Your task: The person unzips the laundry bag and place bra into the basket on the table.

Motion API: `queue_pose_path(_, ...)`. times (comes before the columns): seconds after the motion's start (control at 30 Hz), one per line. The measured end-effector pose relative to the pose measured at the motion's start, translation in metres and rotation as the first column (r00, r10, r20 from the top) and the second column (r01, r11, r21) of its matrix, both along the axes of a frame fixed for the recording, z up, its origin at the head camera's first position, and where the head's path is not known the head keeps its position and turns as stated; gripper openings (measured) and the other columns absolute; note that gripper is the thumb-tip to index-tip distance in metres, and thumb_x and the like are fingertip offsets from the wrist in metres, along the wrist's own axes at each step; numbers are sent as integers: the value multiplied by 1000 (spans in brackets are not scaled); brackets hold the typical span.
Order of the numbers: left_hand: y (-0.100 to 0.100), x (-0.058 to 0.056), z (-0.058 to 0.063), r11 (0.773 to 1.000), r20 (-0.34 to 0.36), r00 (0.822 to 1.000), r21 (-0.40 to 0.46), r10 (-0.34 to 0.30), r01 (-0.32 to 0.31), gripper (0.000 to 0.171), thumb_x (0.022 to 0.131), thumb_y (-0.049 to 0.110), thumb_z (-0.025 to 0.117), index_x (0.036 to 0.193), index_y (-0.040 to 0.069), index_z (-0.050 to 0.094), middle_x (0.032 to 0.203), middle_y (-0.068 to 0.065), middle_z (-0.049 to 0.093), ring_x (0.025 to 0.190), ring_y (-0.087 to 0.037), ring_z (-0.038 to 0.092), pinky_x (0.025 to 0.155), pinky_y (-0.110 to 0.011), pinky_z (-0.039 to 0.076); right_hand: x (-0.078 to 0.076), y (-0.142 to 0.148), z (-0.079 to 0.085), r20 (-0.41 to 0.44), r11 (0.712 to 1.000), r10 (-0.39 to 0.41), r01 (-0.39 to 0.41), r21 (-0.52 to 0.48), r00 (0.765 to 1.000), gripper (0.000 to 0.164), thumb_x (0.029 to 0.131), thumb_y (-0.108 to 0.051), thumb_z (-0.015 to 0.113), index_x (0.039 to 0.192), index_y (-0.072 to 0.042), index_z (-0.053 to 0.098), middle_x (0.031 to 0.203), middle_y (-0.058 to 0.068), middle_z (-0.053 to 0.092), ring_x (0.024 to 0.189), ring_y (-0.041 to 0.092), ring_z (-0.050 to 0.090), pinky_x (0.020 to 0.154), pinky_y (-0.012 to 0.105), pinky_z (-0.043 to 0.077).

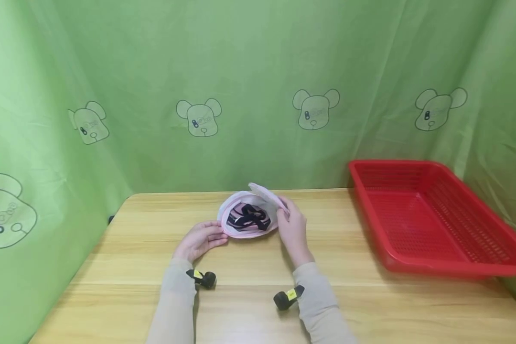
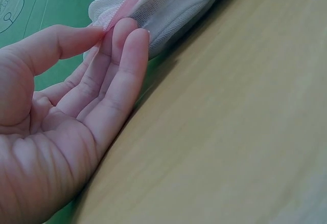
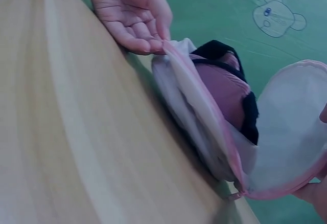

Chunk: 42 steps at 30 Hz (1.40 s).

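Observation:
A round white mesh laundry bag (image 1: 224, 210) with a pink zipper sits on the table, its mouth unzipped. Inside lies a pink garment (image 3: 222, 88) with black straps, bunched up and showing through the opening. My left hand (image 1: 203, 239) pinches the pink zipper edge at the bag's left side between thumb and fingertips, as the left wrist view shows close up. On the other side, my right hand (image 1: 293, 229) grips the rim of the round lid flap (image 3: 291, 116) and holds it raised. The zipper pull (image 3: 235, 196) hangs near where lid and bag join.
To the right, a large red plastic basket (image 1: 395, 265) with slotted sides stands on the wooden table (image 1: 241, 306). Green curtains (image 1: 258, 62) printed with bear heads enclose the back and sides. A small black camera is strapped to each wrist.

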State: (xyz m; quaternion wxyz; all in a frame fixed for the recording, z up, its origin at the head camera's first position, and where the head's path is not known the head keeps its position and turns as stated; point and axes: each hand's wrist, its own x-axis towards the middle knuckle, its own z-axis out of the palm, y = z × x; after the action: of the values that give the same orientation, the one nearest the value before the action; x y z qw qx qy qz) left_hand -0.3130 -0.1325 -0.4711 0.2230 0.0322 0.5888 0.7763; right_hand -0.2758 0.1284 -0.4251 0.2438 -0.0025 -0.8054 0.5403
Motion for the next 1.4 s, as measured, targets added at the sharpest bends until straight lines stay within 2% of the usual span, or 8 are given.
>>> queue_pose_path(0.2,0,0,2,1000,4,1000,10,1,-1,27,95,-7,46,123,-7,46,91,-5,67,85,-15,67,85,-27,61,-2,7,2,33,998,-11,13,-66,999,36,92,-5,51,127,-11,61,128,15,64,117,32,61,101,45,54)
queue_pose_path(0.43,0,1,1,1000,9,1000,7,6,-6,26,96,-7,46,122,-6,47,91,-5,66,85,-15,67,85,-27,61,-1,13,4,79,986,-16,29,-167,997,36,93,-5,48,126,-11,61,131,13,63,117,30,60,92,45,58)
queue_pose_path(0.6,-1,1,2,1000,5,1000,8,5,-5,25,96,-5,46,122,-6,47,90,-5,67,84,-14,67,85,-27,61,-1,19,7,126,959,-11,46,-279,992,34,95,-8,49,127,-10,60,133,13,61,120,30,58,104,44,52)
queue_pose_path(0.73,-1,2,2,1000,1,1000,16,-1,1,25,97,-5,46,122,-6,47,89,-4,67,84,-14,67,85,-27,61,-2,24,8,148,927,-4,59,-371,989,33,96,-10,49,127,-9,59,133,14,60,119,30,58,104,44,52)
queue_pose_path(1.03,-2,2,3,999,8,1000,40,-9,8,18,96,-6,46,113,0,53,88,-4,68,83,-14,67,84,-27,62,-3,31,12,154,887,-10,79,-455,988,35,99,-11,45,132,-2,53,140,18,54,124,30,53,109,44,48)
queue_pose_path(1.23,-1,2,3,999,14,1000,35,-2,1,19,96,-6,47,113,0,52,88,-4,68,82,-14,68,83,-27,62,-2,34,15,145,834,12,70,-547,989,39,98,-7,44,136,0,48,143,20,50,126,31,51,109,42,49)
queue_pose_path(1.4,0,1,2,1000,9,1000,22,-16,16,19,95,-6,48,113,0,52,89,-5,69,83,-15,68,84,-28,62,-3,36,13,130,756,50,47,-652,990,41,97,-3,42,137,0,45,146,19,46,129,29,50,108,39,50)
